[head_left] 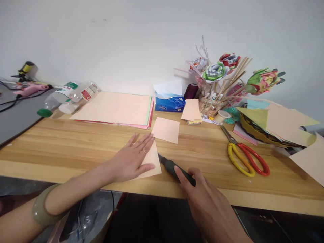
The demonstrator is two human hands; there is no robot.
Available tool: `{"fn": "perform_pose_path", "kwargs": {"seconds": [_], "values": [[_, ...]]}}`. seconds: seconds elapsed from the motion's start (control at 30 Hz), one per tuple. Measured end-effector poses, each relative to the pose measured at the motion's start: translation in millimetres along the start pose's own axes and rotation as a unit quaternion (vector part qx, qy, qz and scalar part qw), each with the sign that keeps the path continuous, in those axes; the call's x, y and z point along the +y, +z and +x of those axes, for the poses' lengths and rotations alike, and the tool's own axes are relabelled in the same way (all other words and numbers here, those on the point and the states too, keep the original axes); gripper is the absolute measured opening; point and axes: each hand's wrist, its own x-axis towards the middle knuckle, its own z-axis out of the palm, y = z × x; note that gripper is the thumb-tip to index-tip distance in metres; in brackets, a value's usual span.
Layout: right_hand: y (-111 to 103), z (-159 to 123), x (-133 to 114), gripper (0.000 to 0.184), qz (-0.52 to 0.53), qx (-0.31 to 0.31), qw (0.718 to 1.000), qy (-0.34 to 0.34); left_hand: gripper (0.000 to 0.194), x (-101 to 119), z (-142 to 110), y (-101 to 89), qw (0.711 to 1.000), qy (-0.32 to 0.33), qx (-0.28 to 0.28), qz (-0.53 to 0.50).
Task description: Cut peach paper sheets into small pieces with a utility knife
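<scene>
My left hand point(134, 157) lies flat with fingers stretched over a pale peach sheet of paper point(150, 167) near the table's front edge, covering much of it. In my right hand point(202, 192) is a knife point(174, 170) with a dark green handle, the forefinger laid along its top. Its short blade points away to the left, beside the sheet's right edge; whether it touches the paper I cannot tell. Just beyond my left fingertips lies a square piece of peach paper point(166, 130).
Scissors point(244, 155) with yellow and red handles lie to the right. Behind are a stack of coloured paper point(113, 108), a blue tissue pack point(169, 102), small cut papers point(191, 109) and a jar of sticks point(211, 103). Plastic bottles point(58, 98) lie at left, a paper-filled basket point(255, 130) right.
</scene>
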Motion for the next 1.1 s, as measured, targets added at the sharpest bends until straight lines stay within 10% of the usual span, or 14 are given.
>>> {"fn": "perform_pose_path", "kwargs": {"seconds": [0.77, 1.1], "values": [[13, 40, 13, 0.056, -0.023, -0.056, 0.998, 0.035, 0.076, 1, 0, -3.0, 1.000, -0.006, -0.002, -0.020], [6, 10, 48, 0.038, -0.012, 0.039, 0.990, 0.136, 0.060, -6, -6, -3.4, 0.975, -0.062, 0.141, -0.158]]}}
